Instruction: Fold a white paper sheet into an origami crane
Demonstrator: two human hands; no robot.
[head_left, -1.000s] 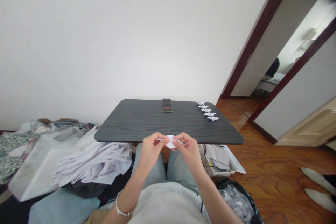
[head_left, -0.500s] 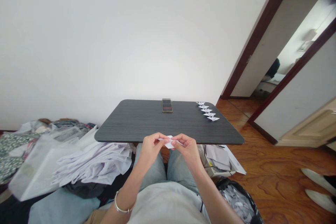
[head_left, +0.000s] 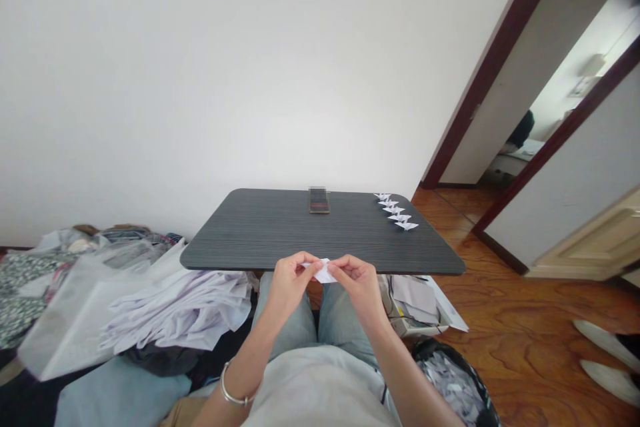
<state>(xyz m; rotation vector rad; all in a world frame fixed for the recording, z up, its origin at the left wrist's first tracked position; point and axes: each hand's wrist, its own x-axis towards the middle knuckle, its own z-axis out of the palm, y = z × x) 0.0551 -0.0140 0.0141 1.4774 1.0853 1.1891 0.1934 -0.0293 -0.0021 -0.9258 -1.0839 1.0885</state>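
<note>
A dark wood-grain table (head_left: 250,233) is set before the seated person, with a heap of pale fabric (head_left: 175,313) beyond its near left corner and a stack of papers (head_left: 413,300) below its near right corner. Five folded paper cranes (head_left: 396,211) are lined up at its far right, and a phone (head_left: 319,200) is laid at its far edge. Just over the near edge, a small white paper (head_left: 324,271) is pinched closed between the left hand (head_left: 289,285) and the right hand (head_left: 360,285), a bangle (head_left: 235,390) being worn on the left wrist
</note>
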